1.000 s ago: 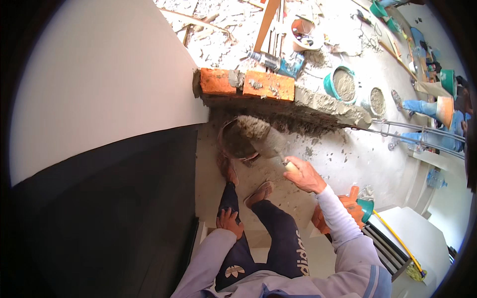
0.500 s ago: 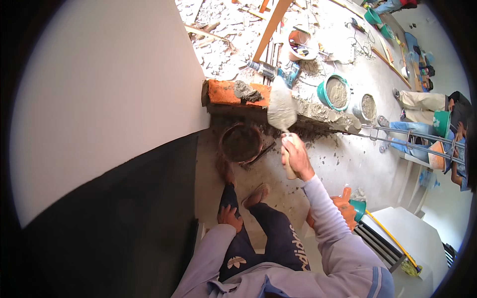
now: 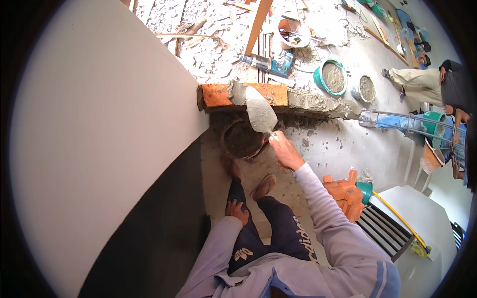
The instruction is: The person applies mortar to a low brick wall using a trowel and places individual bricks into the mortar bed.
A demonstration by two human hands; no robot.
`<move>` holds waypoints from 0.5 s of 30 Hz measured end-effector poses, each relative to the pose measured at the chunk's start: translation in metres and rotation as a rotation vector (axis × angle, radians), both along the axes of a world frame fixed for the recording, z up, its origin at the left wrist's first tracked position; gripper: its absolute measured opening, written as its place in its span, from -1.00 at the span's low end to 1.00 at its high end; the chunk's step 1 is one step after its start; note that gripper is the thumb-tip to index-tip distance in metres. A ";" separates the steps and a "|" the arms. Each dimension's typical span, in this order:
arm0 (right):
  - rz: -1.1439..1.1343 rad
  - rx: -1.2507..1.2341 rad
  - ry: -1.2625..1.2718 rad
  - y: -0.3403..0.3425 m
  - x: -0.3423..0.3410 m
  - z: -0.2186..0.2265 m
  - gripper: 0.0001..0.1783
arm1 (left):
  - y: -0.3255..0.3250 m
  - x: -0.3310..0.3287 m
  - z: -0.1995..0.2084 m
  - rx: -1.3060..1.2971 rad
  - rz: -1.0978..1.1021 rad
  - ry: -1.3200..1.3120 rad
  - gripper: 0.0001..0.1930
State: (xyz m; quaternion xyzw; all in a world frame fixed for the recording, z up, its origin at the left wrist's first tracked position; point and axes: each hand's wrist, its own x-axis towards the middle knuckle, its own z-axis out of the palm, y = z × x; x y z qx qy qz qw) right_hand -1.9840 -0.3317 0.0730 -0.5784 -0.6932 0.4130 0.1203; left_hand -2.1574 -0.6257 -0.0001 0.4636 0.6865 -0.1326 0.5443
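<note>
My right hand [image 3: 286, 151] is closed around the handle of a pointing trowel. The trowel's mortar-smeared blade [image 3: 262, 113] lies across the near edge of a low wall, beside a patch of wet grey mortar [image 3: 237, 93]. On either side of that mortar sit orange bricks, a left brick [image 3: 216, 94] and a right brick [image 3: 275, 92]. Rough mortar [image 3: 320, 103] covers the wall further right. Below the wall, close to my foot, stands a dark round bucket [image 3: 242, 140]. My left hand [image 3: 237, 211] rests on my left leg near the knee, fingers spread and holding nothing.
Beyond the wall lie a blue power drill [image 3: 271, 64], a bucket of tools [image 3: 293, 37], a green mortar tub [image 3: 333, 77] and a grey mortar bucket [image 3: 366, 89]. Stacked orange bricks [image 3: 346, 194] stand at right. Steel bars [image 3: 412, 119] extend toward other people at far right.
The trowel has moved left and lower, from over the right part of the wall to beside the mortar patch. The loose mortar lump now stands between two bricks. My view has shifted slightly.
</note>
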 end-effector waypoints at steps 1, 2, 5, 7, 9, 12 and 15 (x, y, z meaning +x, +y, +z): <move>-0.009 0.004 0.002 -0.006 0.007 0.003 -0.67 | 0.004 -0.002 0.000 -0.011 -0.011 -0.015 -0.44; -0.021 0.016 -0.043 -0.013 0.006 0.013 -0.68 | 0.006 -0.004 0.000 -0.011 -0.020 -0.010 -0.44; 0.120 0.160 -0.125 -0.011 -0.020 0.021 -0.69 | 0.012 -0.013 -0.001 -0.056 -0.079 -0.024 -0.42; 0.011 -0.063 -0.025 0.002 -0.047 0.010 -0.68 | 0.014 -0.012 -0.004 -0.080 -0.106 -0.033 -0.38; -0.042 -0.079 -0.126 0.011 -0.052 0.015 -0.68 | 0.011 -0.016 -0.003 -0.101 -0.133 -0.045 -0.35; -0.079 -0.024 -0.188 0.001 -0.017 -0.015 -0.69 | 0.013 -0.017 -0.007 -0.127 -0.157 -0.066 -0.32; -0.014 0.129 -0.140 -0.018 -0.005 0.016 -0.74 | 0.014 -0.027 0.001 -0.153 -0.115 -0.056 -0.29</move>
